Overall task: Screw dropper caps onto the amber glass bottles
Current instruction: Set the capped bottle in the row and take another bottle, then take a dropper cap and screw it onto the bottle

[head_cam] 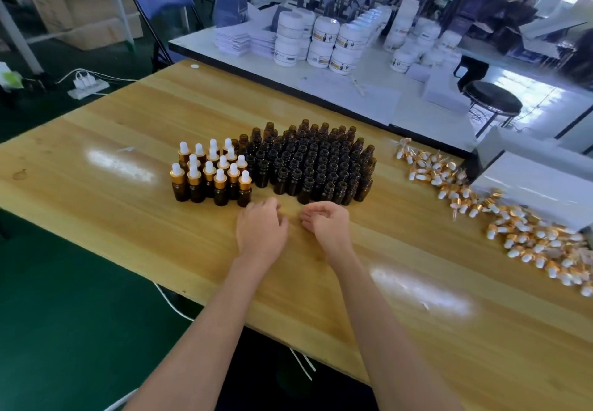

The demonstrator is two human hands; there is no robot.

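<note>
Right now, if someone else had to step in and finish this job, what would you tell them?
Both empty, fingers loosely curled: left grip and right grip, just before the bottles.
Done: a small cluster of capped bottles, left on the wooden table.
Left to do: the much larger block of uncapped bottles beside it.
Loose dropper caps lie heaped to the right.

On my bench (112,218) I see capped bottles (210,176) just left of uncapped bottles (314,163); dropper caps (519,230) lie well right, beside a box (539,186).
</note>
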